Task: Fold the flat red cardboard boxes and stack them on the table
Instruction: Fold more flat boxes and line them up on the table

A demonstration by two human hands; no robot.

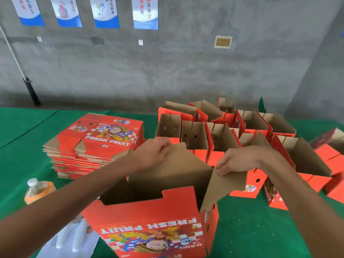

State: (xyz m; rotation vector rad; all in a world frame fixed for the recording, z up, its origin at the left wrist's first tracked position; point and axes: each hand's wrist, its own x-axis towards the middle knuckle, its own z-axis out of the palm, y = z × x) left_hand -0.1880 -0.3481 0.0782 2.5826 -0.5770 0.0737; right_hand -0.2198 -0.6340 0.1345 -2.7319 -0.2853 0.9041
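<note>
Red box point(154, 216) stands open on the green surface point(251, 229) right in front of you. Your left hand point(152, 153) pinches 1 brown flap point(173, 168), your right hand point(240, 159) another point(227, 187). Push too hard and a flap may bend or tear.

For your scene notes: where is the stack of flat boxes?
In the head view, the stack of flat boxes sits left on the green table, beyond the left hand.

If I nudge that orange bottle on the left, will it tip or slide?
The bottle seems to stand upright on the green cloth, so it would likely grip and tip rather than slide. It looks mostly full, so probably fairly heavy. Once down, its round body may roll.
</note>
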